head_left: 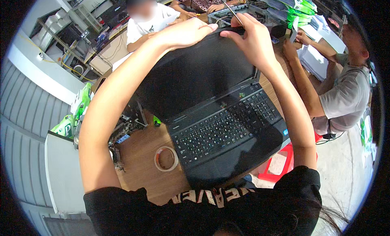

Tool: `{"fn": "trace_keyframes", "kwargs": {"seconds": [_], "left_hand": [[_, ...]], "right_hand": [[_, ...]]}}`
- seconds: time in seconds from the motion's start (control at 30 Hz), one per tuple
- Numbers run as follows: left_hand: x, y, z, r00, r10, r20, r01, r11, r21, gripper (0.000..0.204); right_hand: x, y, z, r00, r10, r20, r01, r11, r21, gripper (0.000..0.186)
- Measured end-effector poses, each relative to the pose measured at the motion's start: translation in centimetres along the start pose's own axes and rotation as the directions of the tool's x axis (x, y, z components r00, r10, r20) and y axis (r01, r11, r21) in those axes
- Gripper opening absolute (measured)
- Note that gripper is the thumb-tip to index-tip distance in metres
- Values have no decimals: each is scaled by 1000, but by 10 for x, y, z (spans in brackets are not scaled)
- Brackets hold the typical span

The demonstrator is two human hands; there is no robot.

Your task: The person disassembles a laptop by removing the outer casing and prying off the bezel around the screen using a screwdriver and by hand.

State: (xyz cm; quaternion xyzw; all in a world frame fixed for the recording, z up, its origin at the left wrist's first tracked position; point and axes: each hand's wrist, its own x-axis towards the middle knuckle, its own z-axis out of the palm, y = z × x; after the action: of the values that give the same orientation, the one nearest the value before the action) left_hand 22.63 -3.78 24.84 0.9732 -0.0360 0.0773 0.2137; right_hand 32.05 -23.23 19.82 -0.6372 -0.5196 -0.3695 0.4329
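Below the left hand [189,32] and right hand [255,36], the laptop screen [197,69] is looking glossy, the keyboard [215,132] is appearing plastic, and the palm rest [231,167] is gleaming smoothly; farther below, the worktop [140,154] is looking wooden.

We see a brightly lit scene within a round fisheye view, its corners black and its rim fringed bluish. On the left, the shutter's slats [24,102] bend into curves. Toward the right, papers [315,61] and the pale floor [341,167] nearly wash out. We notice reflections on the glossy palm rest [239,163] of the laptop [211,98], and light and shadow patching the surface [140,154]. A blur covers one co-worker's head [142,7]; the keyboard [219,126] looks fairly crisp. We cannot pinpoint the light source.
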Motion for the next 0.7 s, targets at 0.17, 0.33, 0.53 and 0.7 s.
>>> {"fn": "trace_keyframes", "kwargs": {"seconds": [0.17, 0.33, 0.53, 0.7], "left_hand": [[-4, 4, -1, 995, -81, 57, 88, 987, -134, 53], [7, 13, -5, 954, -148, 262, 269, 811, -520, 34], [41, 24, -14, 934, -64, 351, 216, 886, -411, 31], [45, 34, -23, 940, -19, 341, 40, 998, -55, 30]], "right_hand": [[3, -2, -8, 998, 38, 56, -39, 999, 32, 40], [2, 2, -13, 997, -37, 63, 31, 996, 85, 38], [-7, 0, -5, 998, 56, -27, -52, 992, 111, 38], [-10, -1, -10, 993, 116, 36, -119, 989, 89, 41]]}}
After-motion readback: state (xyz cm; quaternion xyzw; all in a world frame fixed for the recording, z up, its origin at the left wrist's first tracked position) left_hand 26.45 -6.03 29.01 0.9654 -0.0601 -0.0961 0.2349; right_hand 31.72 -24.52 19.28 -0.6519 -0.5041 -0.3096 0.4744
